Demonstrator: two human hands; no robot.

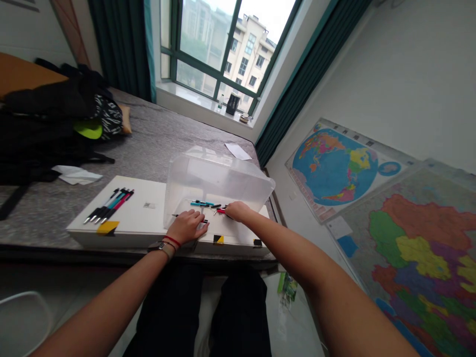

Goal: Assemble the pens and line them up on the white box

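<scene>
My left hand (186,227) is over the white box's top, a dark pen (205,221) between its thumb and fingers; the pen's middle is hidden beneath the hand. My right hand (237,210) has its fingers closed at the end of a red pen (220,211), and its fingertips are partly hidden. Between and behind the hands lie a teal pen (203,204) and several small dark pen pieces (215,207). A clear plastic bin (219,173) rests tipped on its side, its opening toward me, around these pens.
Several pens (109,206) lie in a row on the left part of the white box (147,218). Yellow-and-black tape (107,228) marks its front edge. Black bags (48,119) and tissue (76,174) lie on the grey bed surface (148,134). Wall maps (334,163) hang at right.
</scene>
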